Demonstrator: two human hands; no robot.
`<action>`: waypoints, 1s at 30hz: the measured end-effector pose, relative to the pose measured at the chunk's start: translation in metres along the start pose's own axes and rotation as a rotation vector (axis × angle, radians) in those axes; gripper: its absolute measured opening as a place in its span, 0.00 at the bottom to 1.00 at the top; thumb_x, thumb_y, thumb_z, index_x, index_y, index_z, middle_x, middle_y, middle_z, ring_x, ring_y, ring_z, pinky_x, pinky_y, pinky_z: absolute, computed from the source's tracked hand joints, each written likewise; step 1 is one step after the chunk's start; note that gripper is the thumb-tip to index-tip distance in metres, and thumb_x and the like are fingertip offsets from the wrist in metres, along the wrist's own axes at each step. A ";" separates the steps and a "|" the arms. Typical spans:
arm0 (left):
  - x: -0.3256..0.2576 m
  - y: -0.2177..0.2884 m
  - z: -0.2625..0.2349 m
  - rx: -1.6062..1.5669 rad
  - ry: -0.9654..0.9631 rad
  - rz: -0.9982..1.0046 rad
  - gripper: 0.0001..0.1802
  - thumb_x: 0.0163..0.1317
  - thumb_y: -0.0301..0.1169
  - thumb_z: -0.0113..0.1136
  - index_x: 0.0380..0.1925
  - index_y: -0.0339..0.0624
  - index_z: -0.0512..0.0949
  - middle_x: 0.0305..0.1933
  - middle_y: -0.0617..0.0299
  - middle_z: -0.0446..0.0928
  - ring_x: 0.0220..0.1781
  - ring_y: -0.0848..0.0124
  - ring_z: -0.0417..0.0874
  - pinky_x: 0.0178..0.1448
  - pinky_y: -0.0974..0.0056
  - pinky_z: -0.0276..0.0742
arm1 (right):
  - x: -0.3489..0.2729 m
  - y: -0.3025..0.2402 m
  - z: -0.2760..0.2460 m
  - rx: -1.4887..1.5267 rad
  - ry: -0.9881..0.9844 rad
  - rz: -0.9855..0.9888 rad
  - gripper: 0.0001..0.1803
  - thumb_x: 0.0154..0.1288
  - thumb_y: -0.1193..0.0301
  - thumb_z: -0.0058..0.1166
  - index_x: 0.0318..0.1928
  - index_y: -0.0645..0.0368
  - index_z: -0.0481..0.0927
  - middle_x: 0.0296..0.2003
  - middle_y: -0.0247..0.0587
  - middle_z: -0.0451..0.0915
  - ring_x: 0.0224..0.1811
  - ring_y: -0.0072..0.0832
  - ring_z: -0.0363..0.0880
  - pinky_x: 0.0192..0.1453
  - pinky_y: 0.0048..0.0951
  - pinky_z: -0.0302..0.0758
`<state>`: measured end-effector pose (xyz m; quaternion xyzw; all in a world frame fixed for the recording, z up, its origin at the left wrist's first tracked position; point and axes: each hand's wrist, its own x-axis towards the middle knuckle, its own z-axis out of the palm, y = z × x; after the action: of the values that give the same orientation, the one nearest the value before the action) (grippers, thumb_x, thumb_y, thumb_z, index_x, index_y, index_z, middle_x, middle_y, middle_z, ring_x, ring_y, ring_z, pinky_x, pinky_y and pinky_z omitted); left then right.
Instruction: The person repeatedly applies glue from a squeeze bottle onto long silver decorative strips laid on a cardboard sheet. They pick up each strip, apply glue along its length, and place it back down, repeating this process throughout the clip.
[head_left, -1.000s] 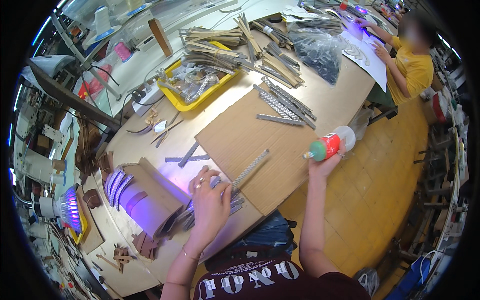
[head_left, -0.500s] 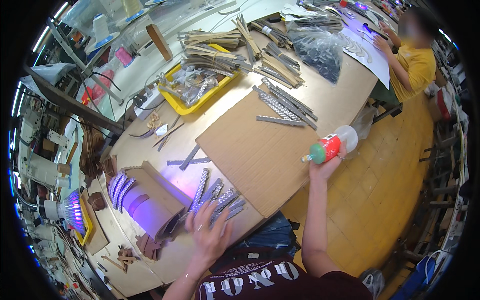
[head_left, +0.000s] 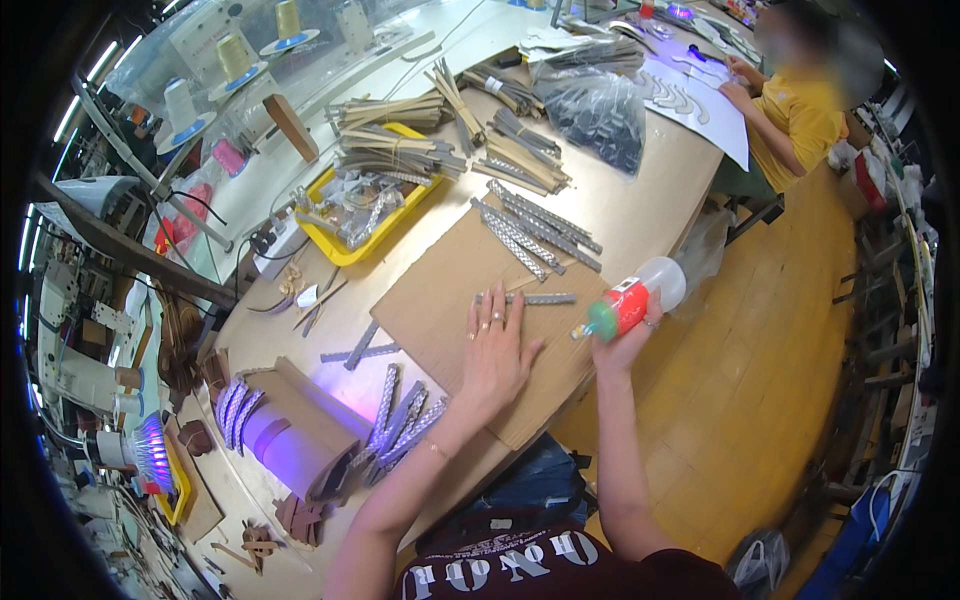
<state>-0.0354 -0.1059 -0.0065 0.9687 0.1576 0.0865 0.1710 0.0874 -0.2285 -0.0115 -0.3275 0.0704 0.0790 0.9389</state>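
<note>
**A:** Head view, looking down: the left hand (head_left: 495, 350) lies flat on the cardboard sheet (head_left: 470, 310), fingers spread, palm down, holding nothing.

**B:** And its fingertips?

**A:** Just short of a single grey braided strip (head_left: 528, 298) lying across the sheet. Whether they touch it, I cannot tell.

**B:** The other side?

**A:** The right hand (head_left: 625, 340) is wrapped around a squeeze bottle (head_left: 632, 298), red label, green cap, tilted with the nozzle towards the cardboard's right edge, just off the counter (head_left: 640, 215).

**B:** What else is around?

**A:** More grey strips (head_left: 535, 225) lined up at the far end of the sheet, another bunch (head_left: 400, 425) near the left forearm under purple light, and a yellow tray (head_left: 350, 215) further back. A person in a yellow shirt (head_left: 795, 115) works at the far end.
</note>
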 end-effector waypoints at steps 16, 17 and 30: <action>-0.072 0.027 -0.004 0.064 -0.116 -0.164 0.45 0.61 0.55 0.55 0.71 0.40 0.55 0.76 0.42 0.48 0.77 0.48 0.48 0.76 0.42 0.40 | -0.084 -0.020 -0.061 -0.080 -0.510 0.810 0.43 0.50 0.62 0.63 0.66 0.63 0.61 0.61 0.49 0.68 0.49 0.31 0.78 0.51 0.33 0.77; -0.072 0.027 -0.005 0.073 -0.125 -0.166 0.45 0.61 0.55 0.55 0.71 0.40 0.55 0.76 0.42 0.48 0.77 0.48 0.48 0.76 0.42 0.40 | -0.085 -0.020 -0.063 -0.178 -0.544 0.770 0.44 0.49 0.62 0.63 0.67 0.62 0.61 0.61 0.46 0.68 0.51 0.30 0.76 0.55 0.32 0.75; -0.069 0.026 -0.007 0.094 -0.175 -0.168 0.47 0.55 0.48 0.61 0.71 0.40 0.56 0.76 0.41 0.48 0.77 0.47 0.48 0.76 0.41 0.37 | -0.088 -0.032 -0.024 -0.820 -0.748 0.355 0.46 0.47 0.58 0.68 0.63 0.71 0.66 0.75 0.49 0.47 0.62 0.27 0.69 0.63 0.30 0.67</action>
<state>-0.0947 -0.1505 0.0015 0.9629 0.2265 -0.0207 0.1451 0.0057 -0.2773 0.0051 -0.5972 -0.2487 0.3665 0.6687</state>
